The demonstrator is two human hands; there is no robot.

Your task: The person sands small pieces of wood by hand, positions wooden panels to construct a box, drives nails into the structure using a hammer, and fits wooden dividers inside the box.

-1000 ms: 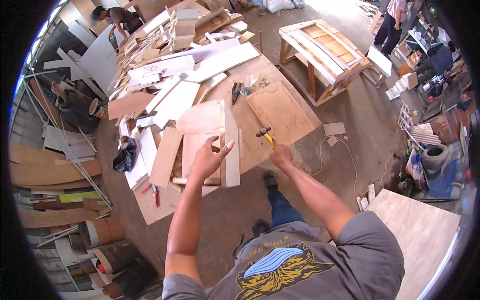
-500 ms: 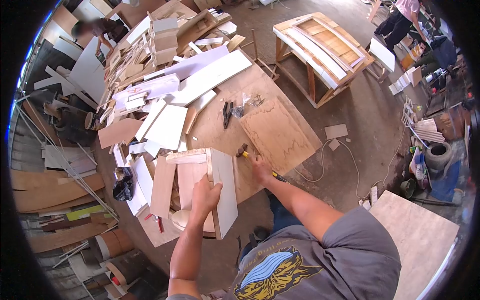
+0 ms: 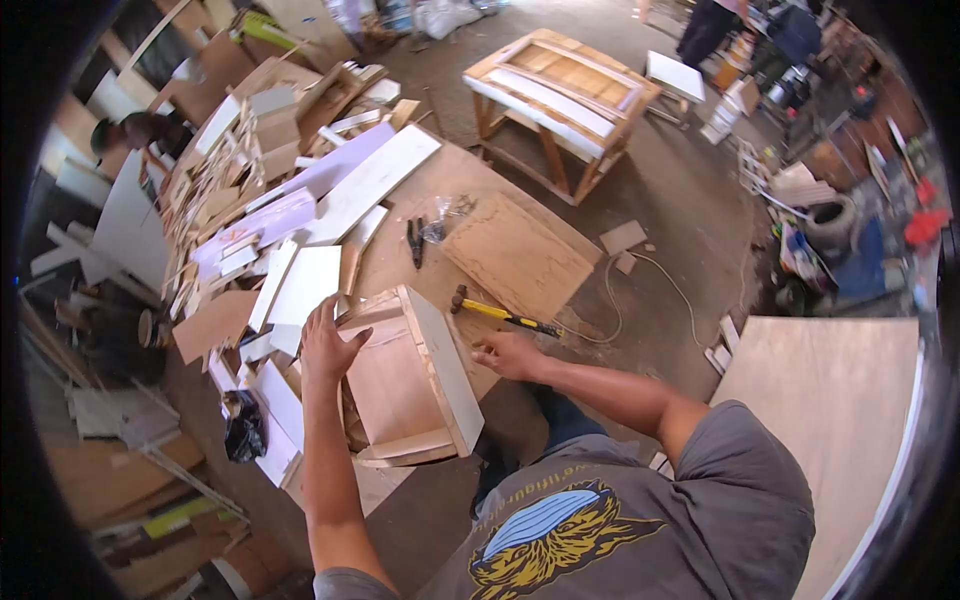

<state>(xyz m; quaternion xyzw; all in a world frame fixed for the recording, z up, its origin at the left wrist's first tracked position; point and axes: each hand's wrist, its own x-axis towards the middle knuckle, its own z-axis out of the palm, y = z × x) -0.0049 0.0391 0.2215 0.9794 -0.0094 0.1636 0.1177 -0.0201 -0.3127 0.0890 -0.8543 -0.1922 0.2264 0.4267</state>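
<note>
A wooden drawer-like box [image 3: 395,375] with a white outer side panel stands at the near end of the worktable. My left hand [image 3: 328,345] is at its left side, thumb and fingers spread; whether it touches the rim I cannot tell. A hammer [image 3: 505,313] with a yellow and black handle lies on the table right of the box. Just below its handle is my right hand [image 3: 512,356], holding nothing, fingers loosely apart. Beyond the hammer lies a plywood sheet [image 3: 520,255], with black-handled pliers [image 3: 415,243] to its left.
Offcuts and white boards [image 3: 370,185] cover the table's left and far parts. A wooden frame table [image 3: 560,110] stands beyond. A large pale board [image 3: 820,420] is at right. A cord [image 3: 690,300] runs over the floor. One person [image 3: 150,135] is at far left, another [image 3: 708,35] at far right.
My right hand has let go of the hammer, which now lies on the table. My left hand has moved from the box's white-panel side to its left side. The box sits turned, and the view has shifted.
</note>
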